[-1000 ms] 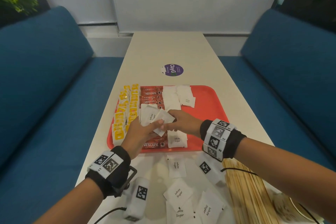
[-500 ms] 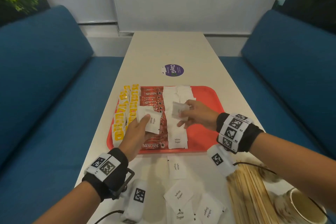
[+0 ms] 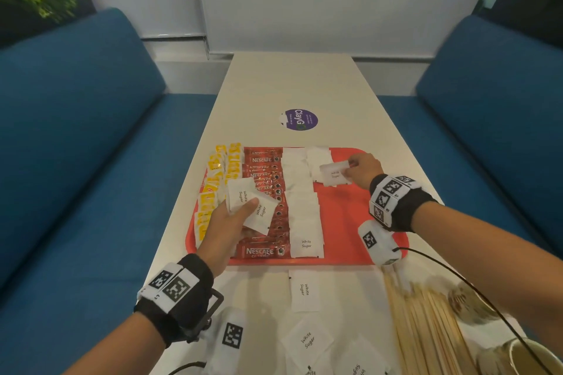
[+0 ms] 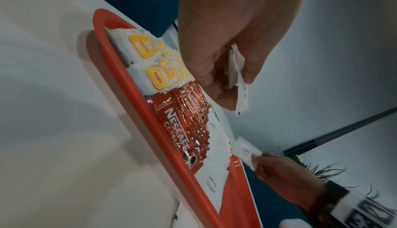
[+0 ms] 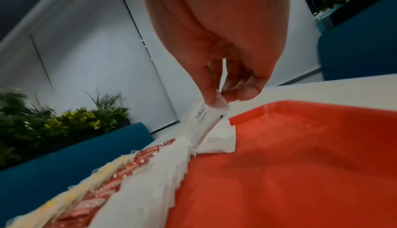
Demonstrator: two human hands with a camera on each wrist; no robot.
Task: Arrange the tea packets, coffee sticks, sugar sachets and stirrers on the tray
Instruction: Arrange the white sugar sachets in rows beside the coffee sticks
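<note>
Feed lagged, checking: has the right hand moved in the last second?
Yes. The right hand carried its sugar sachet away from the tray's near middle toward the far right corner.

Soft even indoor light, faint shadows; wrist views motion-blurred, wide-angle edges warped.

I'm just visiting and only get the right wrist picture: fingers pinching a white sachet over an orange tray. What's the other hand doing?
Observer: The left hand holds a few white paper sugar sachets above the row of red foil coffee sticks.
Operator: Is anything lying off the tray?
Observer: Yes, loose white sugar sachets lie on the white table, beside the near edge of the orange-red plastic tray.
Operator: Any stirrers?
Observer: A bundle of thin wooden stirrers lies on the table, right of those loose sachets.
</note>
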